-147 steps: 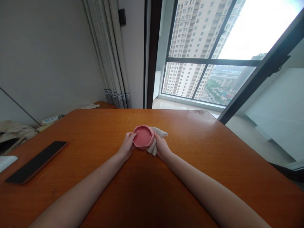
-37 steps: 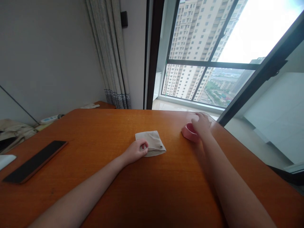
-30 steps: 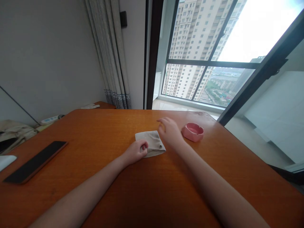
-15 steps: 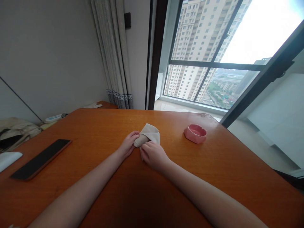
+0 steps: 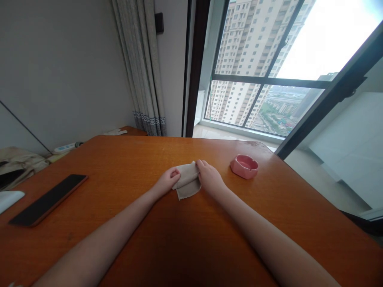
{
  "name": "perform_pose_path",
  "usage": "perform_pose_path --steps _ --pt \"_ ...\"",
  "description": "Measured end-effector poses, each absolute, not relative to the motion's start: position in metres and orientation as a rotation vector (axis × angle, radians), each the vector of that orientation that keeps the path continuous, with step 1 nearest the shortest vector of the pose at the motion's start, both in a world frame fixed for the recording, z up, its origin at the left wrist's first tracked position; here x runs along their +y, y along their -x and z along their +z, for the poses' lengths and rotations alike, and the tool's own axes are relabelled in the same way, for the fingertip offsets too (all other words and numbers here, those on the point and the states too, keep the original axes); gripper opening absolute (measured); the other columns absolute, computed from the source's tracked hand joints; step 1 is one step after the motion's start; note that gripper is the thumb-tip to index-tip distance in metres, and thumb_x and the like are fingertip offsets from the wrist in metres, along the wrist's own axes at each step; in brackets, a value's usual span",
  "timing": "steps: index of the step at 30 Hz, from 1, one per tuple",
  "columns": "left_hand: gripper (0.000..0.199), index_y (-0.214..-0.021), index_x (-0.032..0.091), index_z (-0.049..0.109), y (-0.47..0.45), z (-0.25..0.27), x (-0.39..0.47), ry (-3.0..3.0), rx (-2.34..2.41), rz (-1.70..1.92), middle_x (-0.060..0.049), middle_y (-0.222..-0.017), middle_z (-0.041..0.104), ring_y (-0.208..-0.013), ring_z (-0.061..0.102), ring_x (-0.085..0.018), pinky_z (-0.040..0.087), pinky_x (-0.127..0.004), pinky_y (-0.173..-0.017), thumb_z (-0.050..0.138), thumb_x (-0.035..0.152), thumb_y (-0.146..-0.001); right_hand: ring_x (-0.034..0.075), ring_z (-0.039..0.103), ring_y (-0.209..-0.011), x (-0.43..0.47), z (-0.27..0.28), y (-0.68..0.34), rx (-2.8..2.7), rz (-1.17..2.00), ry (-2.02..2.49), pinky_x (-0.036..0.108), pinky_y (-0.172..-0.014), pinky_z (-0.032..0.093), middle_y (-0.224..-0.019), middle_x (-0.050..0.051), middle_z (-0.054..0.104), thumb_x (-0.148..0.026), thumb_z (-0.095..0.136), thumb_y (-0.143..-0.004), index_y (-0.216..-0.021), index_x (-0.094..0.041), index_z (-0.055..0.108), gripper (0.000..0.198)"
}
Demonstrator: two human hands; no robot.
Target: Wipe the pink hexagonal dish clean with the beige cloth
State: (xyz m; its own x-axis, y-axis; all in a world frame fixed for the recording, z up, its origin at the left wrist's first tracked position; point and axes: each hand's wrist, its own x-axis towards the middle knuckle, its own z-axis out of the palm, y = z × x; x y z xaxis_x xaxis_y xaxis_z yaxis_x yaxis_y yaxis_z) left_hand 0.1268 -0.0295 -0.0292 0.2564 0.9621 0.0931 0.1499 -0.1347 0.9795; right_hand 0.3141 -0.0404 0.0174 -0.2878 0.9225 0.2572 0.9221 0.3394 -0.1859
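A small pale grey-beige cloth lies on the wooden table between my hands, folded over itself, with a lower flap hanging toward me. At its left edge, my left hand pinches the fabric between thumb and fingers. My right hand grips the upper right edge, fingertips at the top corner. Closest to the right hand is a pink angular ashtray, standing apart from the cloth. Whether anything lies inside the folds is hidden.
On the left of the wooden table rests a long black slab with a reddish-brown edge. A white object sits at the far left edge. Behind the table are a grey curtain and a large window.
The bunched, partly rolled cloth now lies flatter, with a fold across it. My right hand has moved right and up to its right edge; my left hand still holds the left side.
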Motion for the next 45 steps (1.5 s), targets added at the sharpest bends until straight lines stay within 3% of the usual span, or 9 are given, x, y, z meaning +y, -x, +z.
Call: perform_pose_path --steps 5,9,13,20,25,29,36,41,45 --pt "0.024 -0.075 0.019 0.042 -0.104 -0.028 -0.009 -1.188 1.280 1.390 0.003 -0.069 0.048 -0.062 0.047 -0.011 0.041 -0.023 -0.058 0.044 0.043 -0.075 0.019 0.052 -0.084 -0.019 0.014 -0.347 -2.263 0.063 1.775 0.026 -0.069 0.036 -0.092 0.007 0.055 -0.010 0.042 -0.082 -0.075 -0.020 0.061 0.023" --pt "0.018 -0.071 0.020 0.044 -0.070 -0.027 0.007 -1.244 1.582 1.477 0.002 -0.067 0.047 -0.066 0.047 -0.013 0.039 -0.024 -0.060 0.040 0.038 -0.075 0.025 0.050 -0.098 -0.007 0.012 -0.370 -2.190 -0.099 1.887 0.032 -0.077 0.036 -0.109 0.012 0.056 -0.008 0.043 -0.081 -0.089 -0.018 0.066 0.026" --pt "0.021 -0.060 0.020 0.045 -0.050 -0.025 0.010 -1.401 1.689 1.332 0.003 -0.059 0.046 -0.062 0.043 -0.015 0.033 -0.025 -0.059 0.055 0.038 -0.068 0.026 0.051 -0.103 -0.005 0.007 -0.365 -2.156 -0.143 1.877 0.035 -0.083 0.035 -0.116 0.013 0.057 -0.015 0.039 -0.088 -0.106 -0.019 0.061 0.029" --pt "0.020 -0.065 0.020 0.044 -0.052 -0.022 0.008 -1.645 1.883 1.070 0.002 -0.064 0.050 -0.064 0.047 -0.016 0.034 -0.026 -0.060 0.051 0.038 -0.072 0.021 0.058 -0.096 -0.004 -0.015 -0.353 -2.143 0.228 1.842 0.028 -0.082 0.038 -0.107 0.011 0.061 -0.032 0.044 -0.089 -0.119 -0.015 0.051 0.035" --pt "0.025 -0.084 0.020 0.048 -0.050 -0.023 0.008 -1.500 1.647 1.075 0.000 -0.077 0.062 -0.070 0.056 -0.017 0.041 -0.026 -0.063 0.055 0.038 -0.068 0.020 0.058 -0.092 0.002 -0.025 -0.358 -2.094 0.253 1.864 0.028 -0.079 0.039 -0.110 0.011 0.057 -0.028 0.048 -0.085 -0.112 -0.016 0.055 0.031" --pt "0.022 -0.086 0.020 0.051 -0.040 -0.023 0.006 -1.826 1.879 0.803 -0.006 -0.087 0.064 -0.080 0.059 -0.022 0.041 -0.029 -0.068 0.054 0.033 -0.069 0.019 0.058 -0.089 0.002 -0.023 -0.358 -2.107 0.255 1.871 0.026 -0.076 0.039 -0.099 0.007 0.063 -0.018 0.050 -0.079 -0.107 -0.017 0.056 0.029" --pt "0.018 -0.072 0.020 0.053 -0.039 -0.017 -0.001 -2.068 2.105 0.495 -0.009 -0.077 0.062 -0.070 0.057 -0.025 0.034 -0.029 -0.057 0.049 0.037 -0.072 0.024 0.057 -0.094 -0.003 -0.020 -0.353 -2.137 0.128 1.887 0.031 -0.081 0.038 -0.099 0.012 0.063 -0.037 0.052 -0.084 -0.102 -0.015 0.057 0.030" --pt "0.018 -0.074 0.021 0.049 -0.050 -0.013 -0.002 -2.125 1.955 0.610 -0.004 -0.073 0.060 -0.066 0.055 -0.020 0.033 -0.028 -0.057 0.042 0.036 -0.079 0.019 0.055 -0.088 0.003 -0.029 -0.355 -2.071 0.288 1.742 0.028 -0.081 0.040 -0.097 0.008 0.061 -0.029 0.057 -0.079 -0.124 -0.014 0.047 0.048" --pt "0.020 -0.072 0.021 0.049 -0.052 -0.009 -0.005 -2.251 2.090 0.525 -0.006 -0.070 0.059 -0.067 0.055 -0.023 0.033 -0.029 -0.058 0.041 0.037 -0.081 0.015 0.053 -0.078 0.007 -0.033 -0.355 -2.035 0.378 1.587 0.025 -0.076 0.041 -0.086 0.002 0.058 -0.019 0.054 -0.076 -0.119 -0.015 0.051 0.044"
